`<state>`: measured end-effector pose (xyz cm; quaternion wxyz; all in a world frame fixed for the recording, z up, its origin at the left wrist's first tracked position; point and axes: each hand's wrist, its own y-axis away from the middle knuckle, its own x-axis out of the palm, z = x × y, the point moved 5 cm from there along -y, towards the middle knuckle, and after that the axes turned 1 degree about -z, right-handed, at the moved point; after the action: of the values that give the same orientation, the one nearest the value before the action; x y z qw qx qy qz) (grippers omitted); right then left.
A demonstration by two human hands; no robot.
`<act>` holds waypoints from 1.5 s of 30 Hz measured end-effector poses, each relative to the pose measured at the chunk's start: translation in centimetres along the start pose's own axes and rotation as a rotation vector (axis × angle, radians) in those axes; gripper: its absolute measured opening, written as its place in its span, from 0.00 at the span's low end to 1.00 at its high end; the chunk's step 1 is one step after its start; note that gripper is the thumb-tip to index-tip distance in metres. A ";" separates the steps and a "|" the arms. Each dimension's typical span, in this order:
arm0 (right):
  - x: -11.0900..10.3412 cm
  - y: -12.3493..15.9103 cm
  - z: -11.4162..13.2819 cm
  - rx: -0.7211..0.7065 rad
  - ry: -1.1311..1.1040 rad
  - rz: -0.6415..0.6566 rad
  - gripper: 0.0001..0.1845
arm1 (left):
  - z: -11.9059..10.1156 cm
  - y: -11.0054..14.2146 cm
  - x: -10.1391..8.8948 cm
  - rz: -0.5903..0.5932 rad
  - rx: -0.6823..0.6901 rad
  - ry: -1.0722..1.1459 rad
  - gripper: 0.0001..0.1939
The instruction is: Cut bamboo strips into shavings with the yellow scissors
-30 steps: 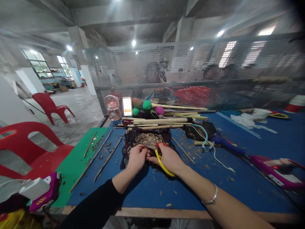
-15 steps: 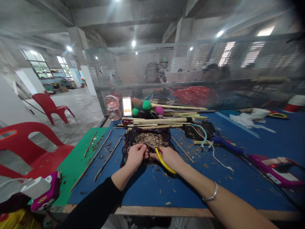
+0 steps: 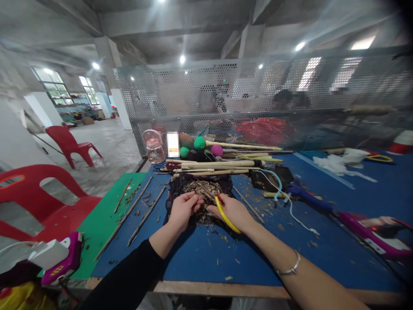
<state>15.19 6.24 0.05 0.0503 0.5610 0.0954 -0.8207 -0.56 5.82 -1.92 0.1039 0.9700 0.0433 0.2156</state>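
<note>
My right hand (image 3: 235, 211) is wrapped round yellow-handled scissors (image 3: 227, 218), whose metal blades point up and left over a heap of chopped brown plant pieces (image 3: 209, 188). The heap lies on dark cloth (image 3: 174, 189) in front of me. My left hand (image 3: 182, 211) is at the near left side of the heap, its thumb and curled fingers close together. Whatever is between those fingers is too small or hidden to make out. A small gap separates the two hands.
Pale sticks (image 3: 219, 165) lie behind the cloth, near green (image 3: 199, 143) and magenta balls (image 3: 217, 150). Thin brown stems (image 3: 146, 215) lie on the left. A blue-handled tool (image 3: 308, 199), a white cord and a purple power strip (image 3: 371, 234) are at right. Behind stands a perforated metal screen (image 3: 180, 94).
My right hand and the scissors have shifted slightly to the right. The left hand has drawn a little away from the blades, its fingers looser. The view has turned slightly.
</note>
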 end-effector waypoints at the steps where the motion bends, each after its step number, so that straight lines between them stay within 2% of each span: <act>1: 0.0 0.1 0.1 0.004 -0.002 0.010 0.25 | -0.1 0.1 0.0 -0.006 0.000 -0.002 0.10; 7: 0.1 0.7 0.7 -0.043 -0.053 0.033 0.27 | -0.3 0.3 0.3 0.031 0.034 -0.104 0.07; 13: 0.4 0.6 0.7 -0.065 -0.069 0.077 0.21 | -0.6 0.4 0.4 0.052 0.126 -0.206 0.10; 18: -0.1 0.5 0.7 -0.073 -0.158 0.084 0.22 | -0.8 0.6 0.4 0.071 0.162 -0.180 0.14; 23: -0.1 0.6 1.0 -0.070 -0.162 0.095 0.21 | -0.8 0.7 0.6 0.092 0.234 -0.285 0.13; 27: 0.1 0.8 1.4 -0.039 -0.123 0.035 0.22 | -0.6 0.6 0.5 0.059 0.251 -0.287 0.10; 32: -0.2 0.9 2.1 -0.083 -0.132 -0.071 0.26 | -1.1 1.2 0.8 0.058 0.328 -0.359 0.08; 39: 0.1 0.9 1.6 -0.034 -0.035 0.012 0.23 | -1.6 1.5 0.6 0.022 0.444 -0.521 0.12; 45: 0.4 0.9 1.2 -0.027 -0.040 0.033 0.25 | -1.4 1.3 0.4 0.034 0.438 -0.542 0.13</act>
<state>14.11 5.15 0.02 0.0733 0.5454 0.0962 -0.8294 -0.70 4.90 -0.25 -0.1026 0.9918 0.0432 -0.0625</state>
